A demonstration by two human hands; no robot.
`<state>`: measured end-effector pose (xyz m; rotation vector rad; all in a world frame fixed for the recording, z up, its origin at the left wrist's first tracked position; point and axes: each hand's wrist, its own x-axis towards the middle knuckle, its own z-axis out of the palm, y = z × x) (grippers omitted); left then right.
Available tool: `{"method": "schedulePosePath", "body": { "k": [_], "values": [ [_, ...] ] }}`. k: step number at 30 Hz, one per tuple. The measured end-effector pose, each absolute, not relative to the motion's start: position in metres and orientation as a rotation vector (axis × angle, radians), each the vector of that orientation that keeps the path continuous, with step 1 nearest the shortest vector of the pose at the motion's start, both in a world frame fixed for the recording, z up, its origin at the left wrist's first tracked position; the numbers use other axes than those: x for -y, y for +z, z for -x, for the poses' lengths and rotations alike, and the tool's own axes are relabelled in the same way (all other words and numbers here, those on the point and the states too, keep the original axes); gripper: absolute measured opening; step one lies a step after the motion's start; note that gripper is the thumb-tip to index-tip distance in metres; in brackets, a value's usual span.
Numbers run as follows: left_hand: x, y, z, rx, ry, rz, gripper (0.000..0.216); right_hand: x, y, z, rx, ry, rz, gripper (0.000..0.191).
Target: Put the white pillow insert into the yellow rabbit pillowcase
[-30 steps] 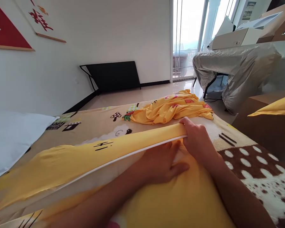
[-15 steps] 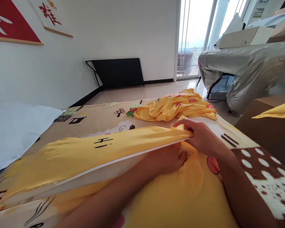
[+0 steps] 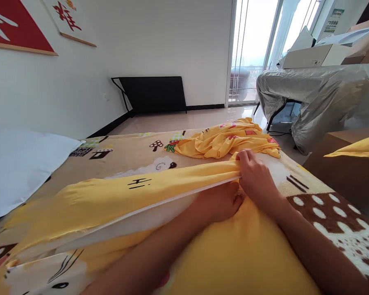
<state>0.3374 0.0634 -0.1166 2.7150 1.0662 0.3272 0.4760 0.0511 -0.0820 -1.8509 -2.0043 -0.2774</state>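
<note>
A yellow printed fabric cover (image 3: 110, 200) with "Hi." on it lies stretched across the bed in front of me. Its long opening has a white edge and shows pale lining. My left hand (image 3: 219, 203) reaches along this opening to its right end, the fingers curled into the cloth there and partly hidden. Just above it, my right hand (image 3: 256, 178) pinches the upper right end of the cover, thumb and fingers closed. Nearest me, the yellow cloth bulges between my forearms. A cat face print shows at the lower left.
Beyond the cover, a crumpled yellow printed cloth (image 3: 224, 139) lies on the patterned bed blanket (image 3: 126, 153). A white pillow (image 3: 24, 168) is at left. Cardboard boxes (image 3: 341, 164) and plastic-wrapped furniture (image 3: 313, 88) stand right. A black folded frame (image 3: 153, 94) leans by the wall.
My right hand has shifted slightly left and changed its hold, its fingers now closed tighter over the cover's end. My left hand stays at the opening's right end.
</note>
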Motion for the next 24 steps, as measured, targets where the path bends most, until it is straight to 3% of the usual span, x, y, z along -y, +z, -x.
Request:
{"method": "schedulePosePath", "body": {
  "k": [6,11,13,17,21,24],
  "values": [
    [-0.066,-0.113,-0.331,-0.953,0.325,-2.707,0.037,-0.064,-0.098,-0.492,2.013,0.068,1.585,0.042],
    [-0.069,-0.112,-0.333,-0.972,0.278,-2.67,0.031,-0.077,-0.11,-0.506,1.919,0.366,1.4,0.03],
    [-0.071,-0.111,-0.334,-0.941,0.291,-2.666,0.028,-0.08,-0.109,-0.511,2.015,0.436,1.378,0.039],
    [-0.073,-0.111,-0.335,-0.934,0.304,-2.672,0.028,-0.074,-0.105,-0.51,2.065,0.205,1.646,0.055],
    [-0.075,-0.111,-0.337,-0.949,0.411,-2.656,0.036,-0.066,-0.102,-0.501,1.922,-0.215,1.927,0.039],
    [-0.079,-0.107,-0.346,-0.952,0.339,-2.652,0.043,-0.068,-0.1,-0.5,1.916,-0.235,1.852,0.036]
  ]
}}
